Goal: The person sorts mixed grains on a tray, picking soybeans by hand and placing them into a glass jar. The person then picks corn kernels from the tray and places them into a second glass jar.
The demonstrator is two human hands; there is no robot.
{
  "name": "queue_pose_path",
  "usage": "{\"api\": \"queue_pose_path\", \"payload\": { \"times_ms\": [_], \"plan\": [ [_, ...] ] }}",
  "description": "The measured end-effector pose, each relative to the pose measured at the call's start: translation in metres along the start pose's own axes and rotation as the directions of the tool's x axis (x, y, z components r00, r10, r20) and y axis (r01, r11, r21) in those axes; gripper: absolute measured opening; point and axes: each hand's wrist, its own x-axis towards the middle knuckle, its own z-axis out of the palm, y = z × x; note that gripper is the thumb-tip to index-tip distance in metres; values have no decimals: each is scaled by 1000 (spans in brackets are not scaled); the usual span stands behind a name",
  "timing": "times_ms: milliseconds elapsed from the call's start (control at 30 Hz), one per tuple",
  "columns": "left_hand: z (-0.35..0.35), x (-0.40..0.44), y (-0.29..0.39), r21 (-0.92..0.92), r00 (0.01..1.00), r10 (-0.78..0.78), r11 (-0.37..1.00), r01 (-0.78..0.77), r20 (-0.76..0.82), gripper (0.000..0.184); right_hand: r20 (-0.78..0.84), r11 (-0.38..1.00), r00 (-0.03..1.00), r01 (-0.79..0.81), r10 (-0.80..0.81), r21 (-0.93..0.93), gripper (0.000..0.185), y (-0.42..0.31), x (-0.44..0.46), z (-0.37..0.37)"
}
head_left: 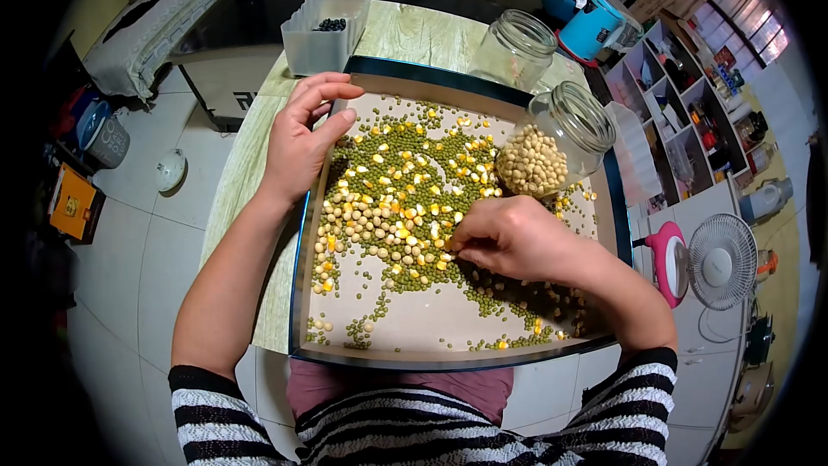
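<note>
A shallow cardboard box (392, 361) lies before me, its floor strewn with green mung beans (397, 142), yellow and white corn kernels (420, 179) and pale soybeans (366, 223). My left hand (302, 125) rests at the box's upper left rim, thumb and fingers apart. Near the middle, my right hand (517, 237) reaches down among the beans with thumb and fingertips pinched together; what they hold, if anything, is hidden. Just beyond it a glass jar (582, 116), partly filled with soybeans, leans tilted in the box's upper right part.
A translucent plastic container (302, 47) holding some black beans stands behind the box on the wood-patterned table (237, 198). Another glass jar (516, 52) is beside the far rim. Further right are a blue kettle (591, 28), a white fan (723, 263) and shelves (668, 95).
</note>
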Motion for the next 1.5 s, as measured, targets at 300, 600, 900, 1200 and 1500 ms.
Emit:
{"api": "queue_pose_path", "payload": {
  "times_ms": [300, 600, 900, 1200, 1500],
  "plan": [
    [1, 0, 0, -16, 1000, -7, 1000, 6, -22, 21, 36, 981, 994, 110, -105, -162, 12, -4, 1, 7],
    [3, 0, -2, -37, 999, -14, 999, 12, -47, 22, -658, 902, 722, -110, -216, -417, 11, -21, -21, -74],
    [2, -1, 0, -43, 999, -7, 999, 5, -38, 21, -692, 894, 721, -296, -22, -337, 16, 9, -25, -87],
    [2, 0, 0, -38, 999, -7, 999, 5, -38, 21, -522, 983, 835, 130, -177, -126, 19, -19, -12, -51],
    [1, -1, 2, 2, 1000, 13, 1000, -13, -3, 20, -215, 972, 949, 235, -230, -5, 21, -10, 11, 22]
  ]
}}
